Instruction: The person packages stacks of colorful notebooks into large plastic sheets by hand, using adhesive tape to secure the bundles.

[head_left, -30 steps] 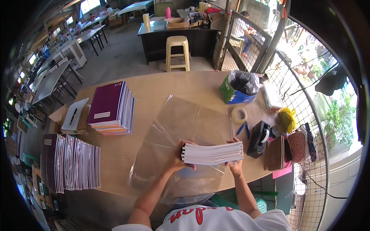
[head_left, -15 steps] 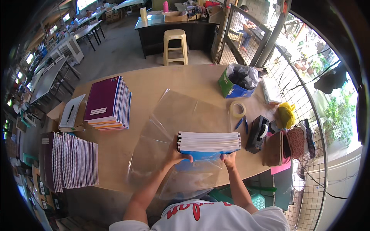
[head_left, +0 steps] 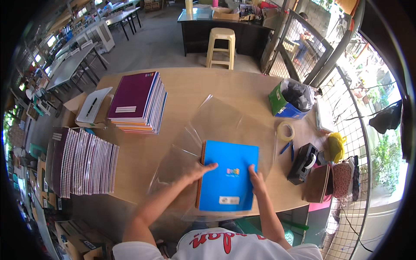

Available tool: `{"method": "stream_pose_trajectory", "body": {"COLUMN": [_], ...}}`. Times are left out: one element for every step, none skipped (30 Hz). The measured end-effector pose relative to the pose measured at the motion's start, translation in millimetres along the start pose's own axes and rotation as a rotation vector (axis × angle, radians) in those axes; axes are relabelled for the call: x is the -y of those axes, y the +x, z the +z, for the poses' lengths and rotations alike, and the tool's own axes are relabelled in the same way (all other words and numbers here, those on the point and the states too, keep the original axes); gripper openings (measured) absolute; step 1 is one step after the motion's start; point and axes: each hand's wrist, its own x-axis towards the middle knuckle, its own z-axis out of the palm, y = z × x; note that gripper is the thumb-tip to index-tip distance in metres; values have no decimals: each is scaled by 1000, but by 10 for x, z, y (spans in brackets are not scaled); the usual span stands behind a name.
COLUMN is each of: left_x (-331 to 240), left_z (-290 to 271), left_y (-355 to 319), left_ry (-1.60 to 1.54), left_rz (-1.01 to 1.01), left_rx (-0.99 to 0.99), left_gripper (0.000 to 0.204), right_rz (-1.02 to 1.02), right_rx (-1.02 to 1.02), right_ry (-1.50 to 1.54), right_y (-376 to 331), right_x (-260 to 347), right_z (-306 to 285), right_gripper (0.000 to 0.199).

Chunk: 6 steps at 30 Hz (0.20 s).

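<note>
Both hands flat, fingers spread, left hand and right hand pressing blue notebook stack on clear plastic sheet, lower centre of frame, gripping nothing

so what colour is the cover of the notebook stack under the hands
Bright blue, with a small multicoloured mark mid-cover; the notebook stack shows best in the head view.

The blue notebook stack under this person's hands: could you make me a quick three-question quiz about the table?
1. True or false: both hands rest flat on the blue notebook stack.
2. What lies under the stack: A) clear plastic sheet, B) a towel, C) bare wood?
3. Which thing is nearest the tape dispenser: the tape roll or the purple notebook pile?

Key: 1 true: left hand, right hand. 2 A, the clear plastic sheet. 3 the tape roll.
</note>
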Motion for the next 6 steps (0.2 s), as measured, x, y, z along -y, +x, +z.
{"method": "stream_pose_trajectory", "body": {"left_x": [73, 197, 434, 688, 1017, 1053], "left_z": [-83, -27, 40, 102, 158, 437], "left_y": [51, 123, 165, 226, 301, 254], "left_ry": [18, 15, -30, -76, -7, -7], "left_rz": [-132, -122, -5, 106, -5, 71], "left_rx": [-3, 5, -145, -295, -404, -572], "left_gripper": [86, 86, 85, 83, 81, 84], "right_rz": [38, 63, 38, 30, 149, 293], "right_rx": [37, 74, 81, 89, 270, 425], "right_ry": [-127, -253, -404, -412, -349, -276], "right_y": [244, 485, 620, 715, 754, 797], "right_x": [-226, -383, -409, -307, -177, -10], "right_z": [10, 0, -32, -62, -59, -159], "right_gripper": [73, 75, 82, 82, 86, 91]}}
